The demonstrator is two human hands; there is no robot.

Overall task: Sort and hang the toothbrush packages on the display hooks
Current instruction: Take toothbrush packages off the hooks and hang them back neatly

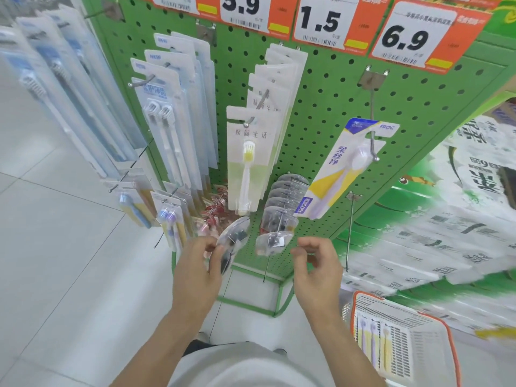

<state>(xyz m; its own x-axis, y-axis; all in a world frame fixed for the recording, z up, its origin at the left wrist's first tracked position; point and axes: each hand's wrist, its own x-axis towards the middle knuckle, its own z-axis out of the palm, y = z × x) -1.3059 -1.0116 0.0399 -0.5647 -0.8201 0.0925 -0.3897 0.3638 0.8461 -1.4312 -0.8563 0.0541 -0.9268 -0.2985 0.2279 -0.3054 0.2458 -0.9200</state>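
Pinching a clear round package in curled fingers, the left hand sits near the pegboard; right hand, fingers loosely curled, holds nothing.

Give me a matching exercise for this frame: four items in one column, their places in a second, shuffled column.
Items:
1. yellow and purple toothbrush pack
2. green toothbrush pack
3. clear round pack
4. orange basket

Places:
A. on the floor, lower right
B. front of the middle hook
C. held in the left hand
D. hanging tilted under the 6.9 price tag

Pairs: 1-D, 2-B, 3-C, 4-A
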